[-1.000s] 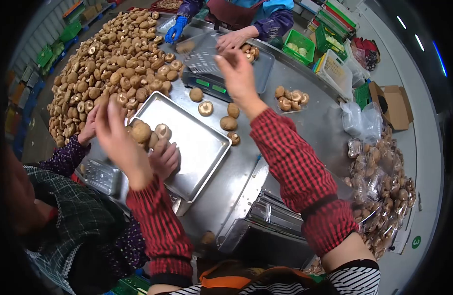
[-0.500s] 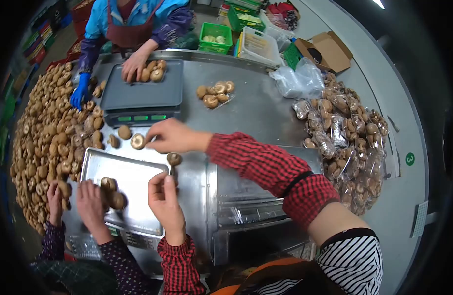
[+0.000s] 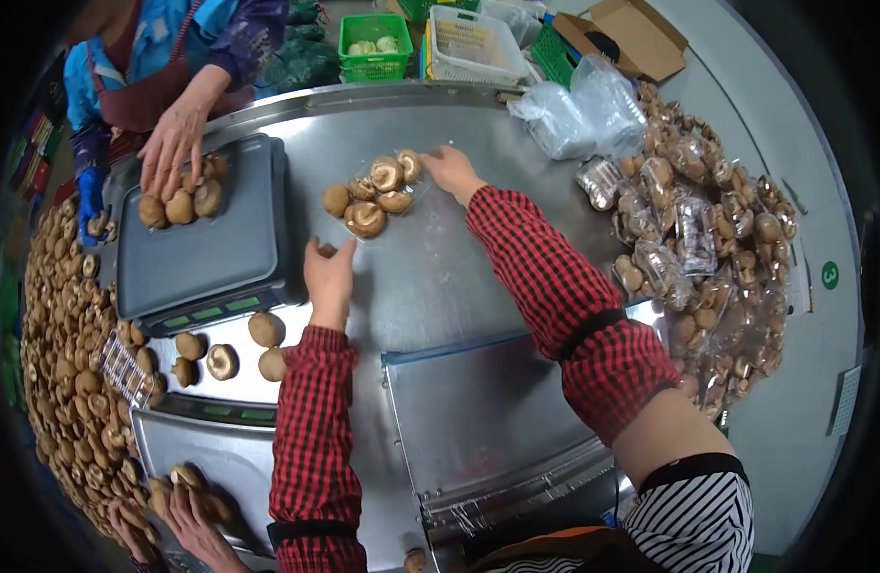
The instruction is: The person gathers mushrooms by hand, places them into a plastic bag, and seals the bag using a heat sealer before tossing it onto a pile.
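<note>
A small group of brown mushrooms point(image 3: 365, 219), several with pale gills up, sits in a clear plastic tray point(image 3: 422, 190) on the steel table. My right hand point(image 3: 451, 170) is at the group's far right side, fingertips beside a mushroom, holding nothing. Just below the group, my left hand point(image 3: 330, 279) has its thumb and fingers apart with nothing between them. Loose mushrooms point(image 3: 222, 362) lie left of my left forearm, between two scales.
Across the table, a person's bare hand point(image 3: 177, 143) covers mushrooms on a grey scale point(image 3: 196, 258); their gloved hand point(image 3: 91, 208) is beside it. Another person's hand point(image 3: 199, 530) works over a metal scale pan point(image 3: 196, 435). Wrapped mushroom packs point(image 3: 693, 239) pile up at right, near plastic bags point(image 3: 583, 115).
The view has shifted. Both my hands have moved away from the loose mushrooms and metal pan to either side of the mushroom group. The person opposite still has a hand over mushrooms on the scale.
</note>
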A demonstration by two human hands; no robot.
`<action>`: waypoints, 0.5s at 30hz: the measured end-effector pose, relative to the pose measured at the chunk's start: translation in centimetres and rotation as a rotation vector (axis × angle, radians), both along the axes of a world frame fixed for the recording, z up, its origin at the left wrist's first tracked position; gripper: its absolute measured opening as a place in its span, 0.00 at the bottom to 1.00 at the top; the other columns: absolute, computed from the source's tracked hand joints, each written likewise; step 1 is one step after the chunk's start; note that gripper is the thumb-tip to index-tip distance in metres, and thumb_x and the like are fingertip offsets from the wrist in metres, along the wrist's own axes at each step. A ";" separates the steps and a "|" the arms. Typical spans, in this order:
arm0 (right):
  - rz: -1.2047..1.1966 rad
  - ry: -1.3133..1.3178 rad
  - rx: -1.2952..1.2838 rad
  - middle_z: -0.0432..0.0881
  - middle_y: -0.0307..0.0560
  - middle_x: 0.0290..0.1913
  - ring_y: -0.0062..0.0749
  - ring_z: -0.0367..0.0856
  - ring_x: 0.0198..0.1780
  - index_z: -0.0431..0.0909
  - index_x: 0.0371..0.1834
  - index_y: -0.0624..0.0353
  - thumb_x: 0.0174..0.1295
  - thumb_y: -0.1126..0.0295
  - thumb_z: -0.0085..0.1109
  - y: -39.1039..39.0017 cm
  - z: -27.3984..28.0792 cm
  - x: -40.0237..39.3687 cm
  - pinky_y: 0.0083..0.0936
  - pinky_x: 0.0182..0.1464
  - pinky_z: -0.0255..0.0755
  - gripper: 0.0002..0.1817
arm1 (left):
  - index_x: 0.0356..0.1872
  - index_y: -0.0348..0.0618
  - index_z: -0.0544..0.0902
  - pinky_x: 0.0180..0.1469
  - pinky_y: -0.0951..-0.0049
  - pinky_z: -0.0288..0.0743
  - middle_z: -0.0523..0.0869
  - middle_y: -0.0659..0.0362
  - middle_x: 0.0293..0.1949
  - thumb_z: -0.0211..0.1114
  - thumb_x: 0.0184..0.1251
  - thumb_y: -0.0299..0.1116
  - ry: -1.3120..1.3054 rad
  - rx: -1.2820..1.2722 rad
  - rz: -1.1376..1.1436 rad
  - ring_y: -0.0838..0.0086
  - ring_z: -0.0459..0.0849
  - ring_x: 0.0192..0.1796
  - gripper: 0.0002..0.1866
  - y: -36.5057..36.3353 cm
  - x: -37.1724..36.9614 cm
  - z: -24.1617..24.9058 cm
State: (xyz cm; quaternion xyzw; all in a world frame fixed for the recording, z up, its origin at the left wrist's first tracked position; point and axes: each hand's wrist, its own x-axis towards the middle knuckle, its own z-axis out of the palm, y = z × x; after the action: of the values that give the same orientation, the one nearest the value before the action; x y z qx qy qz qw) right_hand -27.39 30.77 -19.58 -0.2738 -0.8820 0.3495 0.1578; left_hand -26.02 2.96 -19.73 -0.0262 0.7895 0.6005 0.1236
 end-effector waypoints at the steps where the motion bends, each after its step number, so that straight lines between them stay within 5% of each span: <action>1: 0.038 0.032 0.124 0.85 0.60 0.42 0.60 0.81 0.45 0.81 0.49 0.65 0.59 0.55 0.62 0.2 -1.9 -1.1 0.44 0.54 0.72 0.24 | 0.64 0.24 0.69 0.53 0.68 0.74 0.81 0.50 0.48 0.74 0.56 0.44 0.029 -0.042 -0.022 0.63 0.81 0.47 0.41 0.2 -1.4 -1.0; 5: 0.189 -0.102 0.173 0.84 0.59 0.44 0.58 0.79 0.49 0.81 0.47 0.64 0.57 0.55 0.64 -0.3 -1.9 -0.8 0.45 0.57 0.70 0.23 | 0.67 0.26 0.65 0.55 0.67 0.74 0.80 0.47 0.50 0.77 0.50 0.45 0.068 -0.074 -0.100 0.62 0.80 0.50 0.47 0.8 -4.6 -3.4; 8: 0.093 0.088 0.293 0.81 0.57 0.49 0.55 0.77 0.53 0.81 0.43 0.64 0.56 0.57 0.66 -1.5 -1.2 1.0 0.45 0.56 0.71 0.21 | 0.67 0.28 0.65 0.55 0.67 0.74 0.80 0.47 0.50 0.78 0.49 0.45 0.092 -0.054 -0.100 0.63 0.80 0.50 0.48 1.2 -4.5 -2.5; 10: 0.280 0.266 0.501 0.78 0.53 0.52 0.51 0.74 0.56 0.80 0.39 0.62 0.56 0.60 0.65 -2.7 0.2 2.8 0.44 0.57 0.70 0.16 | 0.68 0.29 0.65 0.55 0.66 0.74 0.80 0.47 0.50 0.78 0.49 0.45 0.095 -0.036 -0.102 0.63 0.81 0.50 0.48 1.7 -4.4 -2.1; 15: 0.337 0.231 0.284 0.79 0.55 0.53 0.50 0.74 0.58 0.82 0.47 0.63 0.62 0.57 0.60 -2.7 0.9 3.4 0.39 0.61 0.69 0.20 | 0.73 0.31 0.58 0.56 0.66 0.75 0.79 0.44 0.54 0.78 0.49 0.41 0.103 -0.005 -0.119 0.64 0.82 0.51 0.52 2.2 -3.3 -1.3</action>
State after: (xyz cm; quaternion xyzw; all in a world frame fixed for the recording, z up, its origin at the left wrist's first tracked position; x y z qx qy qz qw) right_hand -23.94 28.11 -18.66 -0.0560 -0.9316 0.2724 0.2341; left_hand -29.27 5.14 -21.02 0.0516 0.7964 0.5908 0.1182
